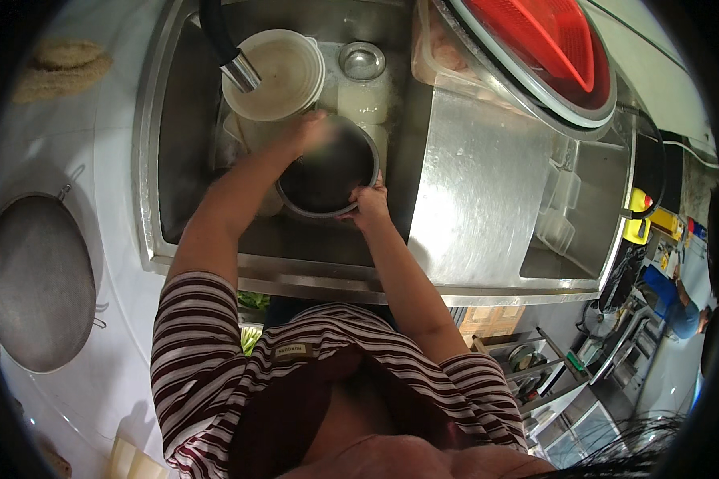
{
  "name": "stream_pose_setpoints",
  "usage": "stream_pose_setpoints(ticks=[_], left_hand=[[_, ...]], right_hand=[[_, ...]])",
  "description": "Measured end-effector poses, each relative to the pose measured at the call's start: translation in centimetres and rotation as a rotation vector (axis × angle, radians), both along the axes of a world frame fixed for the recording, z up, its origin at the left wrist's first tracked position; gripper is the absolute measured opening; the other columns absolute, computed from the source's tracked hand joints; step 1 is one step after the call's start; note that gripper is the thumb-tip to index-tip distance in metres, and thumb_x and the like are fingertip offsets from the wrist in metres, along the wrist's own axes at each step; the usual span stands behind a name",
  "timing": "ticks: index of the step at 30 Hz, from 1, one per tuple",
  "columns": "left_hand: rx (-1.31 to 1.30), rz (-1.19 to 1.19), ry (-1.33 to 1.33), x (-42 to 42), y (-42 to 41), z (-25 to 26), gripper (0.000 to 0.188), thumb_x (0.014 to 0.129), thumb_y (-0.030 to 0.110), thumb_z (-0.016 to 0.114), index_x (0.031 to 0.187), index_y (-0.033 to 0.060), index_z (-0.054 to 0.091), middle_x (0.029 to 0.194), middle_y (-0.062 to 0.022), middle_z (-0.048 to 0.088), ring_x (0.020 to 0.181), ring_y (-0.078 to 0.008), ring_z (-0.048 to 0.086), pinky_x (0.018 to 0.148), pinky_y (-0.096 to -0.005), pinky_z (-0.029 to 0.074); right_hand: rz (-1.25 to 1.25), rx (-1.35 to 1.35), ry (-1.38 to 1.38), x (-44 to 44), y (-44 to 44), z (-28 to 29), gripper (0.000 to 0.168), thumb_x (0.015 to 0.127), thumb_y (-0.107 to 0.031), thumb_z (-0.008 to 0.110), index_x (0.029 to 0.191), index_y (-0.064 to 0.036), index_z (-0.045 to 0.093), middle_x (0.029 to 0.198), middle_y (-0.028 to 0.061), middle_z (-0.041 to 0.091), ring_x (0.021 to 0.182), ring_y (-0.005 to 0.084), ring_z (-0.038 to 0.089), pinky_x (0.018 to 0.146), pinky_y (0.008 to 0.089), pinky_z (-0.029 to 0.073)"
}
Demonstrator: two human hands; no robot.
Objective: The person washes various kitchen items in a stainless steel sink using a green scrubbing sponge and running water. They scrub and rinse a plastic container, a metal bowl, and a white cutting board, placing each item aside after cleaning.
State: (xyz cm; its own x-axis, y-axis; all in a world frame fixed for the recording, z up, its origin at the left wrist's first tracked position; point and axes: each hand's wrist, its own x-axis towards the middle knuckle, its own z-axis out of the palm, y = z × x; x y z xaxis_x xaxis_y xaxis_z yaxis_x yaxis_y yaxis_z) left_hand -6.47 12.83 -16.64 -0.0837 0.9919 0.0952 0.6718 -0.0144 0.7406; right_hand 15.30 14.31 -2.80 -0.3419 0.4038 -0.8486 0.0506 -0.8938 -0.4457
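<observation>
A round, dark-lined pot point(338, 173) is tilted over the stainless steel sink basin point(263, 239), its open side towards me. My right hand point(368, 200) grips its near right rim, thumb inside. At the pot's far left rim is my left hand point(308, 135); its fingers are blurred, so its grip is unclear. Just beyond stands a white plastic bucket point(317, 66) with cloudy liquid inside. A black hose tap with a metal nozzle point(241, 72) hangs over that bucket. A small metal bowl point(362, 61) sits by translucent containers point(362, 102) in the sink.
Right of the basin is a steel drainboard point(479, 197), with a red plastic basket point(551, 42) in stacked basins behind it. A second sink point(581, 239) holds clear plastic containers point(557, 230). A mesh strainer point(42, 281) hangs at left. Another person point(683, 314) is far right.
</observation>
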Motion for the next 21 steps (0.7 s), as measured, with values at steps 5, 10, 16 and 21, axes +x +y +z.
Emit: stream_pose_setpoints(ticks=[5,10,16,21], left_hand=[[-0.603,0.662,-0.156,3.4,-5.7,-2.9,0.048,0.081,0.043,0.048,0.093,-0.0025,0.055,0.093,-0.0239,0.056,0.088,-0.0377,0.054,0.073,-0.0420,0.042],[-0.494,0.763,-0.337,12.0,-6.3,-6.7,0.049,0.083,0.041,0.047,0.108,-0.0010,0.051,0.108,-0.0176,0.053,0.095,-0.0250,0.053,0.081,-0.0341,0.040],[-0.594,0.528,-1.258,11.2,-4.4,-0.4,0.044,0.084,0.037,0.047,0.110,0.0017,0.051,0.106,-0.0116,0.053,0.092,-0.0191,0.051,0.082,-0.0322,0.040],[-0.646,0.804,-0.661,7.2,-4.8,4.5,0.041,0.079,0.029,0.058,0.109,0.0018,0.051,0.099,-0.0093,0.056,0.088,-0.0231,0.055,0.077,-0.0325,0.044]], right_hand=[[-0.309,0.393,0.098,-1.4,-1.7,-6.0,0.071,0.070,0.004,0.051,0.131,-0.024,0.027,0.110,0.0082,0.047,0.088,0.0264,0.052,0.069,0.0432,0.049],[-0.338,0.603,-0.106,-4.8,-1.5,-9.1,0.075,0.070,0.004,0.053,0.134,-0.020,0.020,0.123,0.0083,0.040,0.105,0.0220,0.044,0.087,0.0333,0.038],[0.112,0.813,-0.714,-3.5,0.3,-6.7,0.077,0.069,0.003,0.055,0.133,-0.024,0.023,0.120,0.0150,0.043,0.105,0.0281,0.046,0.087,0.0358,0.037],[-0.314,0.563,0.005,0.2,1.6,-19.4,0.067,0.064,-0.003,0.062,0.124,-0.015,0.036,0.100,0.0136,0.049,0.095,0.0292,0.051,0.081,0.0396,0.042]])
